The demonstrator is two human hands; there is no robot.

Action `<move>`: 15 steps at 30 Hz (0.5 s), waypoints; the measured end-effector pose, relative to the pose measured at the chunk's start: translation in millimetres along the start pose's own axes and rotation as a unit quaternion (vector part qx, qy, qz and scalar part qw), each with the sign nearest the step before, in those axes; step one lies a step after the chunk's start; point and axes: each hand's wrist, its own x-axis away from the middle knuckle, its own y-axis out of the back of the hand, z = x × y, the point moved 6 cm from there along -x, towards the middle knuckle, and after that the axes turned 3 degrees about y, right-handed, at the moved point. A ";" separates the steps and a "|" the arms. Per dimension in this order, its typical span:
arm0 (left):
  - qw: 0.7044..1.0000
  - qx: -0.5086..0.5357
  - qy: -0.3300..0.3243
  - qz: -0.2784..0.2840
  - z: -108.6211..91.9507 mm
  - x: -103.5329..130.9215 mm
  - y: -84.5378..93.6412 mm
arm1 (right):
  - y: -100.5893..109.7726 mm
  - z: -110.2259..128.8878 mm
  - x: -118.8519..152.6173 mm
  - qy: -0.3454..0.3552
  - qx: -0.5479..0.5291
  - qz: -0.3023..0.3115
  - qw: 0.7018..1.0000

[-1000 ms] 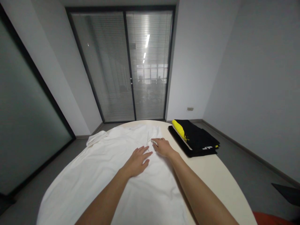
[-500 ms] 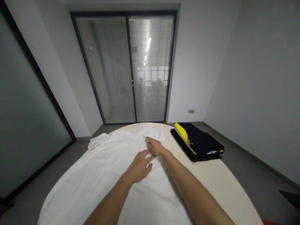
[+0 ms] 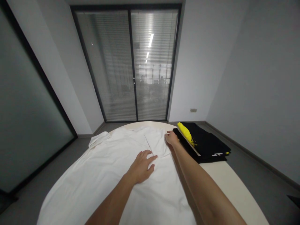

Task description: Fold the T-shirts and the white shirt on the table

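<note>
Both the left hand [image 3: 142, 168] and the right hand [image 3: 172, 138] are at the white garment [image 3: 107, 172], which lies spread across most of the round desk [image 3: 231, 186]. The left is loosely splayed over the cloth, grasping nothing, its fingers near a thin line [image 3: 149, 145] in the fabric. The right is at the garment's far right edge; its fingertips are small and partly hidden, so I cannot tell whether they pinch the cloth or only rest there. As far as shows, the spreading out looks mostly done: the body lies wide, though shallow wrinkles cross it and its far left corner is rumpled. It is not yet in a compact fold, whereas the dark clothes [image 3: 206, 142] just beside the right hand lie neatly stacked.
</note>
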 end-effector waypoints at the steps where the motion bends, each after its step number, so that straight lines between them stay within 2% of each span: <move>1: 1.000 0.000 -0.002 0.001 -0.4 -0.1 0.4 | -1.3 0.9 -2.4 0.004 -0.002 0.002 1.000; 5: 1.000 -0.006 0.000 0.020 0.5 -0.4 -1.5 | -2.9 12.4 -11.1 0.050 -0.010 0.006 0.999; 10: 1.000 0.002 -0.011 0.012 1.2 -0.6 -2.9 | -5.0 29.6 -17.5 0.128 0.008 0.020 0.992; 15: 1.000 -0.005 -0.017 0.014 -0.5 -1.3 -2.6 | -13.3 31.0 -9.1 0.143 0.080 0.039 0.986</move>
